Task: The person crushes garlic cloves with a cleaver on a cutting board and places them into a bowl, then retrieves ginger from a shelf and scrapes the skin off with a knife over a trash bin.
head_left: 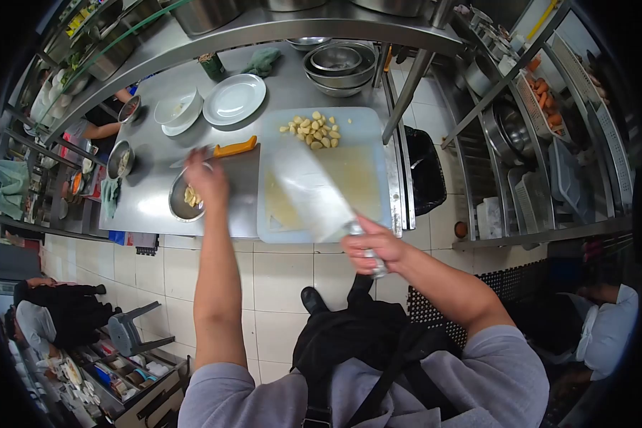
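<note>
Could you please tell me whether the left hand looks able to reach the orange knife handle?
Probably yes: the orange knife handle lies uncovered on the worktop, close to the left hand, with nothing visible between them, though blur hides whether that grip is free.

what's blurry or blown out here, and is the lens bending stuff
Head view: left hand and cleaver blade look motion-blurred; plate fairly crisp; pale glare on the steel counter; wide-angle distortion bows the shelf edge, corners black.

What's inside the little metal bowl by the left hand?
Pale pieces, maybe garlic, lie in the metal bowl. The left hand covers part of it, so that bit is hidden.
</note>
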The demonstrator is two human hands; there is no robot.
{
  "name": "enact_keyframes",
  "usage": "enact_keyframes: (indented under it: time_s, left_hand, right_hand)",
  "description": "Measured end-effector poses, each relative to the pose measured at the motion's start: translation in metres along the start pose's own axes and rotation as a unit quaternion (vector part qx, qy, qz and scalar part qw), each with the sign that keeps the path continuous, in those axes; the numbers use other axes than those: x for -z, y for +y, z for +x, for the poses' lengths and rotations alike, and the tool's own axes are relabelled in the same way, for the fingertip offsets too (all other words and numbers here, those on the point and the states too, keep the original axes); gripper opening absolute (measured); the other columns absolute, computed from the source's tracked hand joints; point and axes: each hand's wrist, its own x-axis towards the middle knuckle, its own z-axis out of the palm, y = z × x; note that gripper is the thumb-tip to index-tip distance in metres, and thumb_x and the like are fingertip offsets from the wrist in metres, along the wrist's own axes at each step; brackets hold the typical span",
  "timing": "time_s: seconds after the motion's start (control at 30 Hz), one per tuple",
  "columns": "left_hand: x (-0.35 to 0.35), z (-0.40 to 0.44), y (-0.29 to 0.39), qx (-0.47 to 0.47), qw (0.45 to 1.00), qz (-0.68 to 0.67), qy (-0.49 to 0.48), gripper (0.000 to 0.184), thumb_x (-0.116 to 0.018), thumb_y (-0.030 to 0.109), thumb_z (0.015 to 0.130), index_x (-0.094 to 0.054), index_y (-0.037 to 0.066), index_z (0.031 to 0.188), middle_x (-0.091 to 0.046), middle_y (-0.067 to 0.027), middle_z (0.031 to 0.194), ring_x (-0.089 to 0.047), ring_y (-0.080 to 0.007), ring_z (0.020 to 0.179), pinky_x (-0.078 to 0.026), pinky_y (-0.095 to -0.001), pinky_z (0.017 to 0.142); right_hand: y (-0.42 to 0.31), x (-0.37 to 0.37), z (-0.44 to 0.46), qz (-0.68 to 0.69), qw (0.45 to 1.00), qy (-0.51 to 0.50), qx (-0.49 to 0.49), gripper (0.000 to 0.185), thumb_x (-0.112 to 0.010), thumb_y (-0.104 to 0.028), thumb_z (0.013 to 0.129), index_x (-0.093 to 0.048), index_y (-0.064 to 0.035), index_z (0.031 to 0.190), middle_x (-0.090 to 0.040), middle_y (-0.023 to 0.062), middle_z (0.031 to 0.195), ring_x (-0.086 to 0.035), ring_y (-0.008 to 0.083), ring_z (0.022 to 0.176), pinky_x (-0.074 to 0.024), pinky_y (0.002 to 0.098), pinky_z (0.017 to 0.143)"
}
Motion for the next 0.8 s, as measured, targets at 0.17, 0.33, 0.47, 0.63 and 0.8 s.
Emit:
enact_keyframes:
  time_s: [0.17,0.33,0.47,0.63,0.8]
  left_hand:
    - [-0.079,-0.027,0.154,-0.051,0.939,-0.107,-0.322,0.039,-0.071,0.027,0.090,-0.065,0.016,0.126,-0.060,-0.0122,0.131,-0.056,-0.0361,0.121,-0.048,-0.0457,0.101]
    - [-0.155,-0.037,0.199,-0.100,0.939,0.053,-0.324,0.038,-0.064,0.036,0.093,-0.062,0.024,0.129,-0.059,-0.0101,0.124,-0.055,-0.0343,0.116,-0.052,-0.0436,0.093]
    - [-0.178,-0.038,0.203,-0.087,0.922,-0.013,-0.376,0.036,-0.064,0.035,0.092,-0.062,0.020,0.124,-0.059,-0.0109,0.124,-0.055,-0.0342,0.117,-0.052,-0.0451,0.093]
    - [-0.191,-0.021,0.193,-0.098,0.910,0.005,-0.403,0.031,-0.062,0.025,0.090,-0.062,0.015,0.119,-0.065,-0.0157,0.110,-0.065,-0.0375,0.103,-0.054,-0.0490,0.087]
    - [-0.187,-0.023,0.183,-0.128,0.921,-0.037,-0.366,0.026,-0.064,0.013,0.084,-0.064,0.010,0.109,-0.065,-0.0167,0.107,-0.068,-0.0358,0.095,-0.055,-0.0481,0.083]
  right_hand:
    - [-0.005,0.045,-0.090,0.012,0.983,0.151,0.106,0.074,-0.050,-0.004,0.100,-0.017,-0.0358,0.158,-0.044,0.0026,0.073,-0.042,0.0097,0.045,-0.0406,0.0285,0.046]
    - [0.013,0.062,-0.139,0.026,0.963,0.207,0.172,0.063,-0.051,-0.006,0.099,-0.025,-0.0301,0.152,-0.043,0.0033,0.072,-0.042,0.0098,0.043,-0.0401,0.0282,0.043]
    - [0.022,0.063,-0.155,0.022,0.957,0.231,0.171,0.065,-0.053,-0.007,0.099,-0.025,-0.0281,0.153,-0.043,0.0039,0.072,-0.042,0.0102,0.042,-0.0405,0.0288,0.041]
    - [0.017,0.067,-0.156,0.001,0.971,0.211,0.115,0.073,-0.054,-0.005,0.096,-0.020,-0.0292,0.156,-0.043,0.0032,0.071,-0.043,0.0111,0.043,-0.0391,0.0288,0.043]
    - [0.015,0.072,-0.133,0.014,0.980,0.181,0.087,0.071,-0.053,-0.004,0.098,-0.021,-0.0290,0.156,-0.044,0.0024,0.072,-0.042,0.0094,0.044,-0.0398,0.0276,0.044]
